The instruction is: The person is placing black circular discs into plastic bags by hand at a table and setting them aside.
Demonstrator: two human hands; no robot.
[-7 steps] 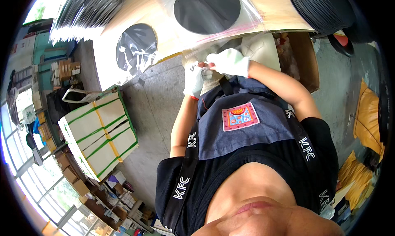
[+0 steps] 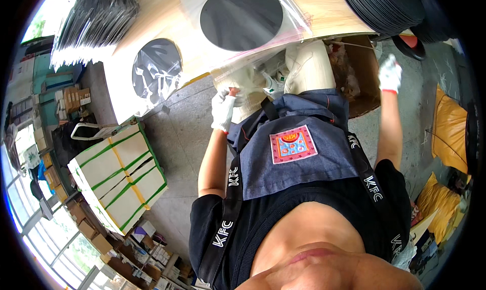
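Note:
My left hand [image 2: 223,109], in a white glove with bare fingertips, pinches the near edge of a clear plastic bag [image 2: 238,73] that hangs over the table's front edge. On the table, a flat black disc [image 2: 241,17] lies at the bag's far part; I cannot tell whether it is inside or on top. Out to the right, my right hand [image 2: 390,75], gloved in white with a red cuff, is raised beside a cardboard box. Its fingers are curled together, and what they hold, if anything, is too small to make out. A thin pale line runs near it.
A second black disc in clear wrapping [image 2: 157,70] lies left on the wooden table [image 2: 190,52]. Wrapped pieces are heaped at far left [image 2: 98,22]; black discs are stacked at far right [image 2: 382,9]. Below stand the open cardboard box [image 2: 367,72] and a strapped white carton [image 2: 117,176].
My right hand has left my left hand and swung far right, past the cardboard box. My left hand has shifted slightly left and down, still pinching the bag's edge.

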